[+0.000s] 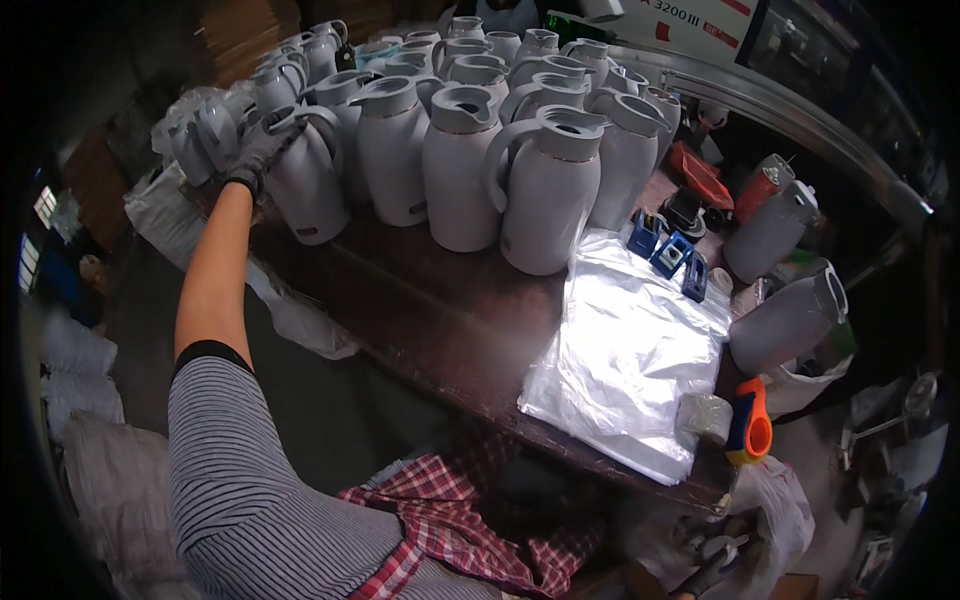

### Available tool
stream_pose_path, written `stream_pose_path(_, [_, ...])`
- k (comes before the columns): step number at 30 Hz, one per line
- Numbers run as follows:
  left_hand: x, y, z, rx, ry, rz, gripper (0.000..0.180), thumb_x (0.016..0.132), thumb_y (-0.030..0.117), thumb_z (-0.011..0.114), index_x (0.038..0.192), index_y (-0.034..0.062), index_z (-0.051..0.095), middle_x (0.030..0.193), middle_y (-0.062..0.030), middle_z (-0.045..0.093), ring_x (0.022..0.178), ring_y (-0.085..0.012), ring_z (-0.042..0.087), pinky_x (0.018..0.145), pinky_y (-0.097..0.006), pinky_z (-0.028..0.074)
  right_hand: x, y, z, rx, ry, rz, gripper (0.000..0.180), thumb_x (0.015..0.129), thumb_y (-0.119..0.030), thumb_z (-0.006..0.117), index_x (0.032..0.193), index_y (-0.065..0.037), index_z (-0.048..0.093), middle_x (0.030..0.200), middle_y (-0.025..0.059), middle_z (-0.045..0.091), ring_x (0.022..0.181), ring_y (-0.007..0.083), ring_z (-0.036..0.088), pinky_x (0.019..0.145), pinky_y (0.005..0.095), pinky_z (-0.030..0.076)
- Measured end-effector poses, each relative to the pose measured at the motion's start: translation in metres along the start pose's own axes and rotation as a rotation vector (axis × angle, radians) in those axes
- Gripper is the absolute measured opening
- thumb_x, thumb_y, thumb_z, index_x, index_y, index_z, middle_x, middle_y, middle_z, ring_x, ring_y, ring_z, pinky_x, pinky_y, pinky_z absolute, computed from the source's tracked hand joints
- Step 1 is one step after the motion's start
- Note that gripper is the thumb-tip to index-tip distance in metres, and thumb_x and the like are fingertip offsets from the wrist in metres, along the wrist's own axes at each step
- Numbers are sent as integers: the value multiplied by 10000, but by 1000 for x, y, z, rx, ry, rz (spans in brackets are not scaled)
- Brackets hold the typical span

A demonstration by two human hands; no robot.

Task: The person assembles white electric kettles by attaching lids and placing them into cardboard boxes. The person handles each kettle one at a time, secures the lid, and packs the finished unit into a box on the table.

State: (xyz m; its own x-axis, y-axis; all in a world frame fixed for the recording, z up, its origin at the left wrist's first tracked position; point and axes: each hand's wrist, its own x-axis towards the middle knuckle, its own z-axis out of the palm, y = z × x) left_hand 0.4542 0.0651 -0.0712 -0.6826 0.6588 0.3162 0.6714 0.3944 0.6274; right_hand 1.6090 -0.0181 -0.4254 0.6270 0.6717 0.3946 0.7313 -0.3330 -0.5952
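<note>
My left hand (256,162), in a grey glove, reaches to the far left of the table. Its fingers close around the upper side of a grey vacuum jug (308,195), near the neck. Several similar grey jugs stand upright beside it, including one with its handle to the left (552,205). Low at the right, below the table edge, my right hand (708,574) wears a dark glove. It is partly in shadow and grips a small light grey plastic part (720,546), whose exact kind I cannot make out. A clear plastic bag (785,515) hangs beside it.
A stack of clear plastic bags (630,350) lies on the dark table (420,320). Near it are a tape roll (704,418), an orange and blue tape dispenser (752,425) and small blue stamps (670,252). Two jugs (785,320) (770,235) lean at the right.
</note>
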Motion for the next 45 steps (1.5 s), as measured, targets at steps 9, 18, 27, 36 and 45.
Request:
stream_pose_path(9, [-58, -11, -31, 19, 101, 223, 662, 787, 392, 760, 1329, 80, 546, 1290, -115, 598, 1167, -243, 573, 999, -340, 442, -104, -141, -68, 1063, -393, 475, 581, 955, -482, 491, 1377, -84, 454, 1188, 90, 577, 1065, 263, 577, 899, 383, 492])
stream_pose_path(18, [-270, 151, -29, -618, -403, 1152, 486, 740, 220, 775, 1188, 128, 608, 1358, -176, 484, 1249, -327, 482, 1024, -410, 403, -142, -323, -96, 1115, -799, 192, 378, 959, -338, 567, 1240, -85, 585, 1089, 17, 617, 977, 136, 591, 814, 282, 494])
stream_pose_path(27, [-443, 211, 115, -784, -1083, 1302, 843, 521, 307, 913, 1259, 141, 540, 1374, -211, 423, 1295, -422, 406, 1050, -519, 372, -159, -442, -136, 1172, -1157, -7, 309, 921, -284, 605, 1115, -45, 625, 1000, 21, 618, 964, 103, 555, 849, 261, 447])
stream_pose_path(36, [-488, 211, 136, -1024, -1199, 1014, 1382, 582, 234, 907, 1508, 21, -96, 1467, -189, 346, 1339, -308, 393, 1143, -422, 266, -198, -447, -98, 845, -1245, -220, 273, 921, -251, 610, 938, 15, 664, 974, 71, 597, 950, 144, 558, 859, 297, 448])
stream_pose_path(45, [-489, 218, 145, -909, -1171, 940, 1252, 590, 314, 861, 1502, 4, 61, 1196, -238, 592, 1041, -412, 616, 891, -428, 491, -193, -439, -103, 622, -986, -323, 341, 923, -234, 617, 1137, 28, 583, 1078, 126, 600, 990, 211, 600, 901, 321, 456])
